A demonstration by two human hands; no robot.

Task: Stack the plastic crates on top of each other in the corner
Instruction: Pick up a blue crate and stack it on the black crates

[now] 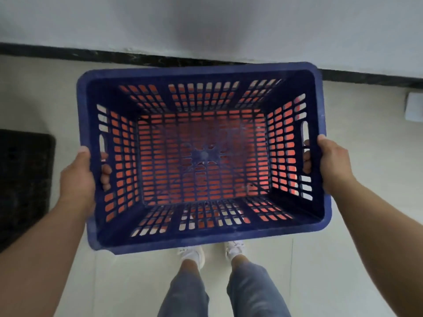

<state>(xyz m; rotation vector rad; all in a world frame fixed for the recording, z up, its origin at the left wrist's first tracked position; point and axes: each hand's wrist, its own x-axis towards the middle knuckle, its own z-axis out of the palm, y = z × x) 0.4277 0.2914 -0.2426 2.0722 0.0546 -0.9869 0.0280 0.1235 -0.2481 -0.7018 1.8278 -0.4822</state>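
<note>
A blue slotted plastic crate (201, 72) fills the middle of the head view, held level in the air above the floor. My left hand (79, 177) grips its left handle slot, fingers curled through to the inside. My right hand (332, 163) grips the right handle slot the same way. Through the blue crate's slots an orange-red crate (206, 156) shows directly underneath; its outline is hidden and I cannot tell whether the two touch.
A pale wall (206, 24) with a black skirting strip (137, 58) runs just behind the crate. A dark mat (20, 179) lies on the tiled floor at the left. A small white object (414, 106) sits at the right edge. My feet (212, 252) stand below the crate.
</note>
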